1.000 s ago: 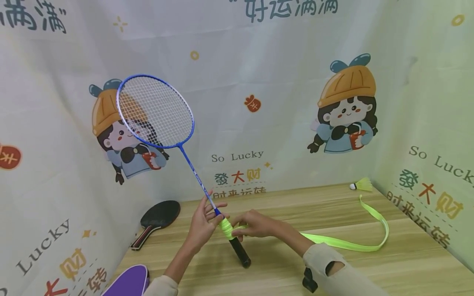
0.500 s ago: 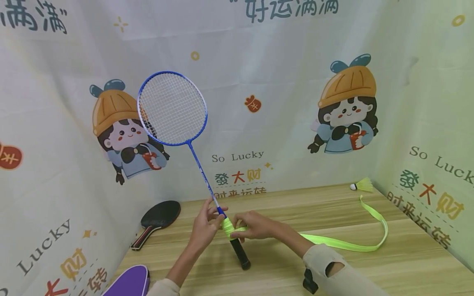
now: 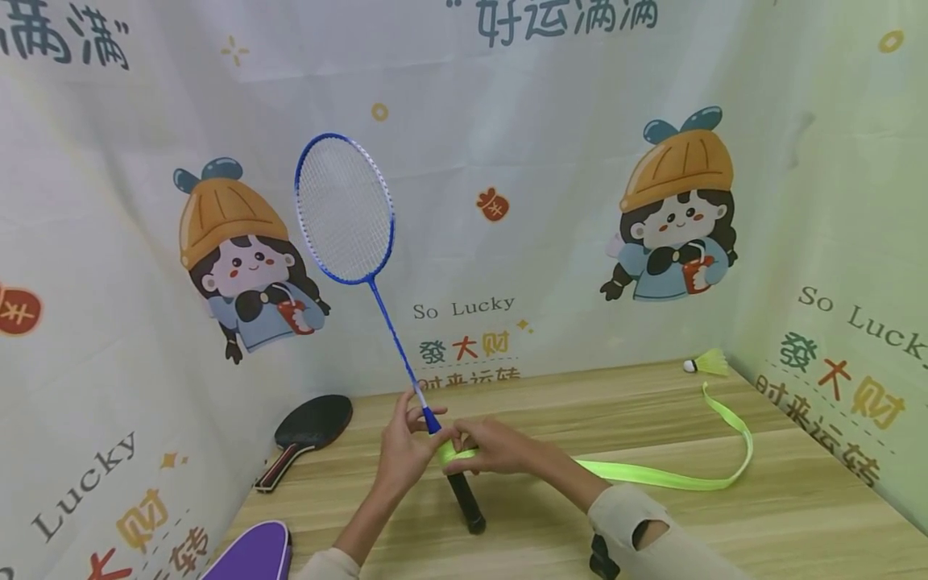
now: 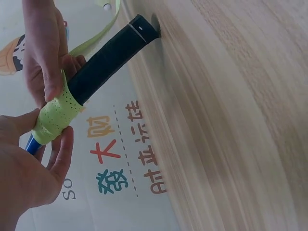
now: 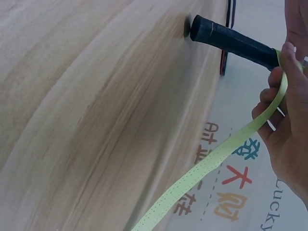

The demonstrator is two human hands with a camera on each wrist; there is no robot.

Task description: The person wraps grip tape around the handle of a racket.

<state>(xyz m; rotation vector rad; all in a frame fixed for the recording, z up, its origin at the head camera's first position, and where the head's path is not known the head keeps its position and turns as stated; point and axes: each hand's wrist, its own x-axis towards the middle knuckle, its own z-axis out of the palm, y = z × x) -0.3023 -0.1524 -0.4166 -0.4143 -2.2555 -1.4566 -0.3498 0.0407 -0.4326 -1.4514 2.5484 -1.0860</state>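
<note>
A blue and white badminton racket (image 3: 346, 209) leans up and to the left in the head view, its black handle (image 4: 113, 57) pointing down near the tabletop. Perforated lime-green grip tape (image 4: 57, 115) is wound around the upper part of that handle. My left hand (image 3: 406, 447) grips the racket at the top of the wrapped part, thumb and fingers around it. With thumb and fingers my right hand (image 3: 496, 445) pinches the tape (image 5: 202, 166) right at the handle. The loose length trails from this hand to the right over the table.
A black table tennis bat (image 3: 313, 423) lies at the table's left back. The purple object (image 3: 254, 552) is partly cut off at the lower left. A yellow shuttlecock (image 3: 706, 362) sits at the back right corner. Printed cloth (image 3: 551, 242) hangs behind the wooden table (image 3: 551, 524).
The racket has turned about its shaft, so its head now looks narrower, and has swung somewhat to the right and more upright. Both hands have drawn closer together at the tape.
</note>
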